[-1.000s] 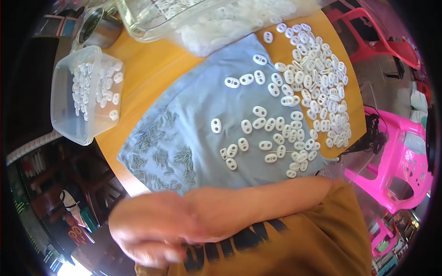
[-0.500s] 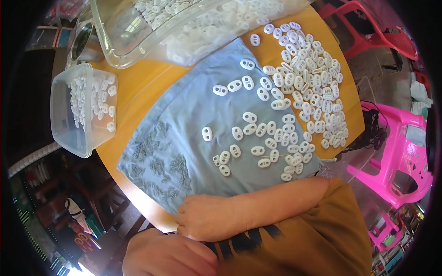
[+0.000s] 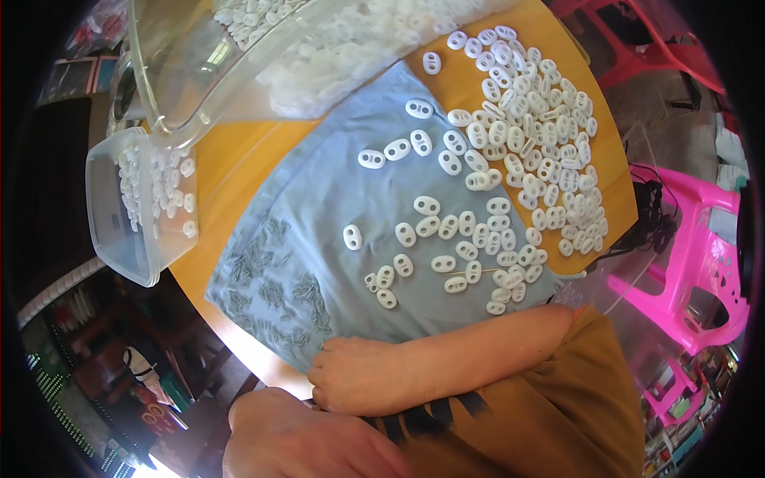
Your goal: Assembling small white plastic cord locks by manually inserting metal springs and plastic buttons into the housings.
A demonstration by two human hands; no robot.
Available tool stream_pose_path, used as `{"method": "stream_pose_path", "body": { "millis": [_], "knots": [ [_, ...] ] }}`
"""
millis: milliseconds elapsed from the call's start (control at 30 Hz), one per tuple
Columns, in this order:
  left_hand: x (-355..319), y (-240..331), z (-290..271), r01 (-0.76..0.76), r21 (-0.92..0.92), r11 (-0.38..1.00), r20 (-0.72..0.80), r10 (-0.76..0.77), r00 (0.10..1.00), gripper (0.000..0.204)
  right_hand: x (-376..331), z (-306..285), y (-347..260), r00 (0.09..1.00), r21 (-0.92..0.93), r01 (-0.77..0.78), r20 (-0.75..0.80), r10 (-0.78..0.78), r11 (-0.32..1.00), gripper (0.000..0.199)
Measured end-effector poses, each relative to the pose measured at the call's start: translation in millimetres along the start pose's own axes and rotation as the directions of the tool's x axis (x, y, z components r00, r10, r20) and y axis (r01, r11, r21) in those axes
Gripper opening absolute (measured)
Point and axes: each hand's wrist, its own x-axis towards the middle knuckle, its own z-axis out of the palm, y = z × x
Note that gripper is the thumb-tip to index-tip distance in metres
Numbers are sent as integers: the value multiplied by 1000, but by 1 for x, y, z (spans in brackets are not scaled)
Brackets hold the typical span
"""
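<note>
My right hand (image 3: 358,374) lies at the near edge of a blue cloth (image 3: 319,215), its forearm crossing from the right above my brown shirt. Its fingers are curled and I see nothing in them. My left hand (image 3: 303,438) is low at the bottom edge, below the right hand. Only its back shows and its fingers are hidden. On the cloth, just beyond the right hand, lie several small metal pins (image 3: 279,295). Further out are several white oval two-hole pieces (image 3: 454,247).
A dense pile of white pieces (image 3: 542,151) covers the right of the round wooden table (image 3: 231,167). A small clear tub (image 3: 143,207) with white pieces sits at the left edge. A large clear bin (image 3: 263,72) of them stands at the back. Pink plastic chairs (image 3: 701,263) stand to the right.
The view has tipped down and forward, so the tubs look nearer. My right hand slid right along the cloth's near edge, and my left hand came in at the bottom.
</note>
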Motion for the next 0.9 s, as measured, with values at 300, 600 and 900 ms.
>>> {"method": "stream_pose_path", "body": {
  "millis": [300, 600, 900],
  "knots": [
    [-9, -11, 3, -42, -152, 987, -85, 29, 996, 25, 0, 4, 1, 996, 49, -67, 59, 64, 997, 15],
    [-3, -7, -7, 30, -195, 980, -132, -57, 990, 24, -3, 1, 2, 998, 18, -64, 4, 64, 998, 14],
    [-11, -9, -18, 77, -244, 967, 15, -76, 997, 28, -1, -1, 2, 996, -2, -85, 4, 85, 996, 12]
  ]
}}
